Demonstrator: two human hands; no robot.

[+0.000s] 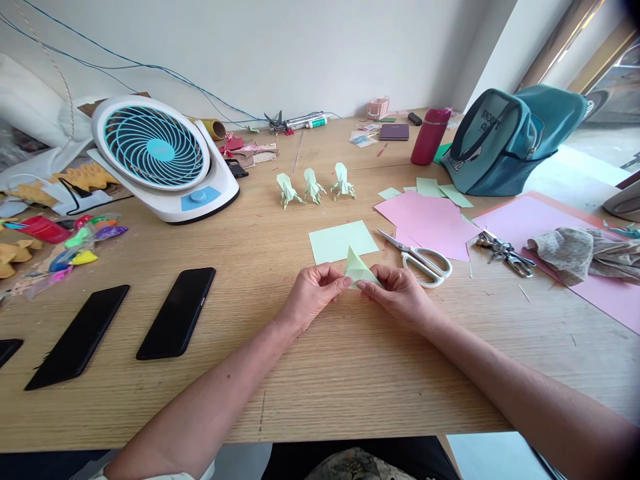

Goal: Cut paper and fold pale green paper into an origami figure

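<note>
My left hand [314, 293] and my right hand [400, 293] meet over the middle of the wooden table [320, 387]. Both pinch a small folded piece of pale green paper [358, 268], which stands up in a point between the fingertips. Just behind it lies a flat sheet of the same green paper [340, 240]. Three finished green paper figures [314, 185] stand in a row further back. White-handled scissors [420, 257] lie right beside my right hand.
A white and blue fan [160, 157] stands at the back left. Two black phones [177, 312] lie at the left front. Pink sheets [430, 223], keys [503, 252], a crumpled cloth [583, 252], a teal backpack [510, 140] and a red bottle [430, 137] fill the right side.
</note>
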